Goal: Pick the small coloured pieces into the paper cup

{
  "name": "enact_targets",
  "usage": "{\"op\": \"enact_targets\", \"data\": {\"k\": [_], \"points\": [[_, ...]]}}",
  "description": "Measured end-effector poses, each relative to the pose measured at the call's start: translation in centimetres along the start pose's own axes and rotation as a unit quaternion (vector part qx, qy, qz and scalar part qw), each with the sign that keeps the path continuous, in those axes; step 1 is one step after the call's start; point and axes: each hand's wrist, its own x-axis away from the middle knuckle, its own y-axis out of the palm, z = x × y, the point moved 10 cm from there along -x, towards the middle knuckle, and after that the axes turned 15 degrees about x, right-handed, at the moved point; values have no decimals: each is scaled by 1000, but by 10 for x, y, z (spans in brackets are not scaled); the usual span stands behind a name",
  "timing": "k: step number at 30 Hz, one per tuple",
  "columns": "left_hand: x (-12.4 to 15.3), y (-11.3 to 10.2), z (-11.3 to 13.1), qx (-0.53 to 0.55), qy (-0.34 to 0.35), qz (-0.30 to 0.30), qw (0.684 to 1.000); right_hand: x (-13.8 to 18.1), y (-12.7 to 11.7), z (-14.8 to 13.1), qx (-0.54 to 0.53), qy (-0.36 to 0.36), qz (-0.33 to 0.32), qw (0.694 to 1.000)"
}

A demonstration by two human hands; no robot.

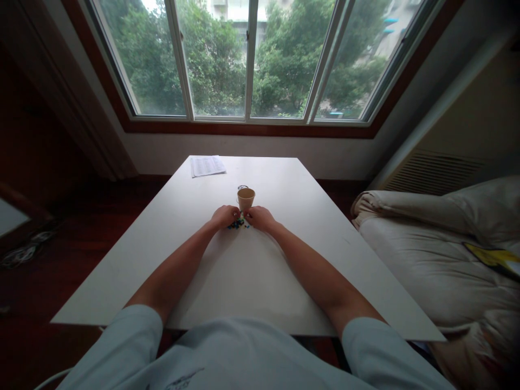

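Both my hands rest near the middle of a white table. A tan paper cup (246, 199) stands upright just beyond them. In front of the cup lies a loose pile of small coloured pieces (237, 223), dark, blue, green and yellow, too small to name. At the pile's left edge my left hand (225, 216) has its fingers curled together. My right hand (260, 217) is closed in a pinch on the other side, close to the cup's base. What sits between the fingertips of either hand is too small to make out.
Printed papers (208, 166) lie at the table's far left corner. Behind the cup is a small thin looped item (242, 187). The white table (244, 281) ends before a window wall. A padded sofa (410, 260) stands at the right, and cables (20, 255) lie on the floor left.
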Motion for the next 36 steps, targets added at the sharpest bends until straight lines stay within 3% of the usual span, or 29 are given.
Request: {"op": "enact_targets", "data": {"k": [14, 25, 36], "points": [[0, 5, 1, -42, -4, -41, 998, 4, -4, -6, -19, -38, -7, 999], [1, 3, 1, -18, 1, -16, 1000, 4, -8, -6, -30, -39, 5, 999], [5, 2, 12, -46, 23, -13, 999, -1, -17, 10, -90, -21, 74, 993]]}}
